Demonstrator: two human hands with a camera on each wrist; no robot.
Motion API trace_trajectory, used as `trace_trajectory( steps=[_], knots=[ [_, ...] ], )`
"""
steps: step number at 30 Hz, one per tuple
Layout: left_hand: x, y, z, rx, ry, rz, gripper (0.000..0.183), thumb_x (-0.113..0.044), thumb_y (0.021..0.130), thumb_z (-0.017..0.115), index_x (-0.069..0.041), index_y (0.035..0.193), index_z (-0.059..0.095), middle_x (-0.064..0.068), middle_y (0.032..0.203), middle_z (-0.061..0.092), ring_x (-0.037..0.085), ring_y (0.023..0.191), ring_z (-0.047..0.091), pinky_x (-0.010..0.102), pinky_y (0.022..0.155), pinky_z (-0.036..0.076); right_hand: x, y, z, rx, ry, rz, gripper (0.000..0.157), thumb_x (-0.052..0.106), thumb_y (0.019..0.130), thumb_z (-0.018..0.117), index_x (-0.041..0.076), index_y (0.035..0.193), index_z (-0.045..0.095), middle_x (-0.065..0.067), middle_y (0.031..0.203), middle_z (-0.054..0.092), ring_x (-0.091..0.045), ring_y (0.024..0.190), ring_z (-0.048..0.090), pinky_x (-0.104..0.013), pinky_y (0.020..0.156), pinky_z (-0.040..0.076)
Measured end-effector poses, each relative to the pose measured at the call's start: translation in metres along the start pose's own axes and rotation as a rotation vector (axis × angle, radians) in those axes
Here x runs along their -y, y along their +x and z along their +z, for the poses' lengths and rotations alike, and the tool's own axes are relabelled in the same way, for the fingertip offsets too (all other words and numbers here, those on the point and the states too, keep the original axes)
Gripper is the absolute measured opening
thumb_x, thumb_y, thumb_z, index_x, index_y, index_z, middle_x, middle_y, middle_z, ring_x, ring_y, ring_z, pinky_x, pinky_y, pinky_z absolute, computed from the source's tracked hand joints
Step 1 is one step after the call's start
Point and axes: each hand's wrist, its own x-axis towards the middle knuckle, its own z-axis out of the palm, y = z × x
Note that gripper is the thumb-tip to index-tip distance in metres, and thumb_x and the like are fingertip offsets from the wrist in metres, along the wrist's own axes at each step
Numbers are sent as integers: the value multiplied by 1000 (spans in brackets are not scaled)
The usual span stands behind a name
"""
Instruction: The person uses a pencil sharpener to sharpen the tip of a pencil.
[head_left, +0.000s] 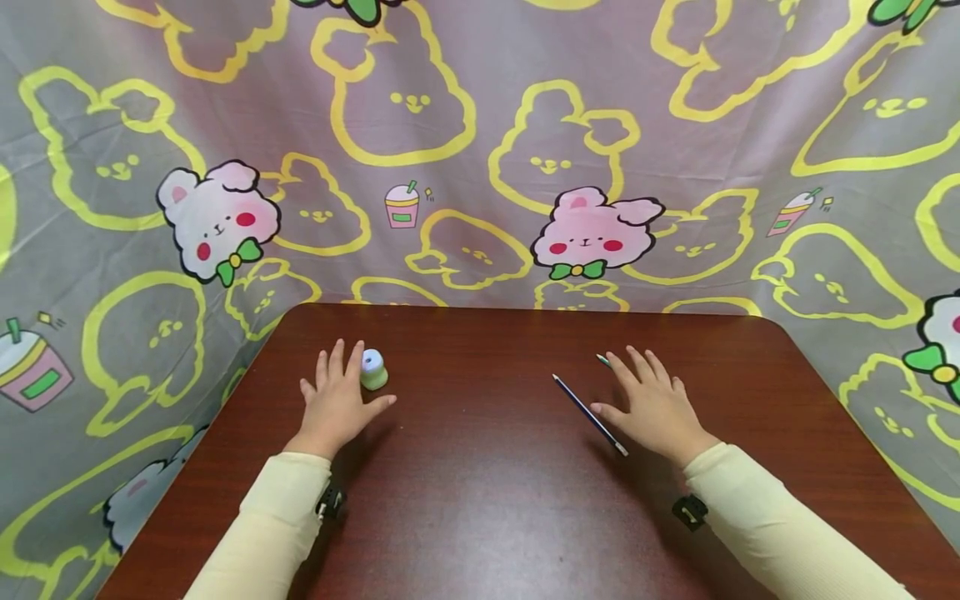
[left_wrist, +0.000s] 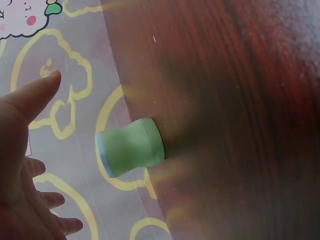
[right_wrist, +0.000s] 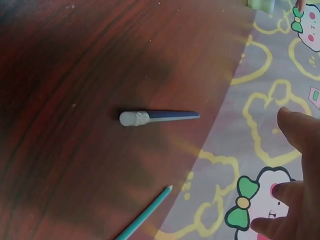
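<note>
My left hand (head_left: 332, 408) hovers with spread fingers at the left of the table, holding nothing. Close by its index finger stands a small green pencil sharpener (head_left: 374, 372), waisted, with a light blue top and a dark hole. The left wrist view shows the sharpener's green side (left_wrist: 131, 148) beyond the thumb. On the other side, my right hand (head_left: 656, 408) is also spread and holds nothing. Beside its thumb lies a dark blue pencil (head_left: 588, 413) with a white eraser end (right_wrist: 133, 118) towards me. A teal pencil (right_wrist: 145, 212) lies farther right, mostly hidden under the right hand in the head view.
The brown wooden table (head_left: 465, 467) has rounded far corners. Behind it and at both sides hangs a grey curtain (head_left: 480, 100) with yellow outlines and rabbit faces. Black wrist straps (head_left: 690, 512) sit below both cream sleeves.
</note>
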Motion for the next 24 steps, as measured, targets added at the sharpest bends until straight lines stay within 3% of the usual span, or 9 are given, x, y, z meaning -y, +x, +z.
trace_trajectory(
  steps=[7,15,24],
  knots=[
    [4,6,2,0,-67,-30,103,-42,80,76,-4,153,14,30,155,11,53,140,9,79,99,12,-1,-1,8,1,22,2,83,49,85,67,11,150,33,-26,152,27,-47,140,20,-71,99,27],
    [14,14,6,8,-180,-98,108,-39,80,76,-5,154,6,30,154,11,50,140,12,79,99,8,-6,-3,16,-1,61,-6,85,45,82,71,7,148,35,-28,149,31,-47,136,26,-69,96,33],
    [23,22,8,25,-271,-142,108,-34,80,78,-4,154,6,31,152,14,52,138,16,75,101,9,-5,-6,23,42,168,36,84,38,82,75,3,147,36,-29,147,34,-49,132,34,-66,95,37]
  ],
)
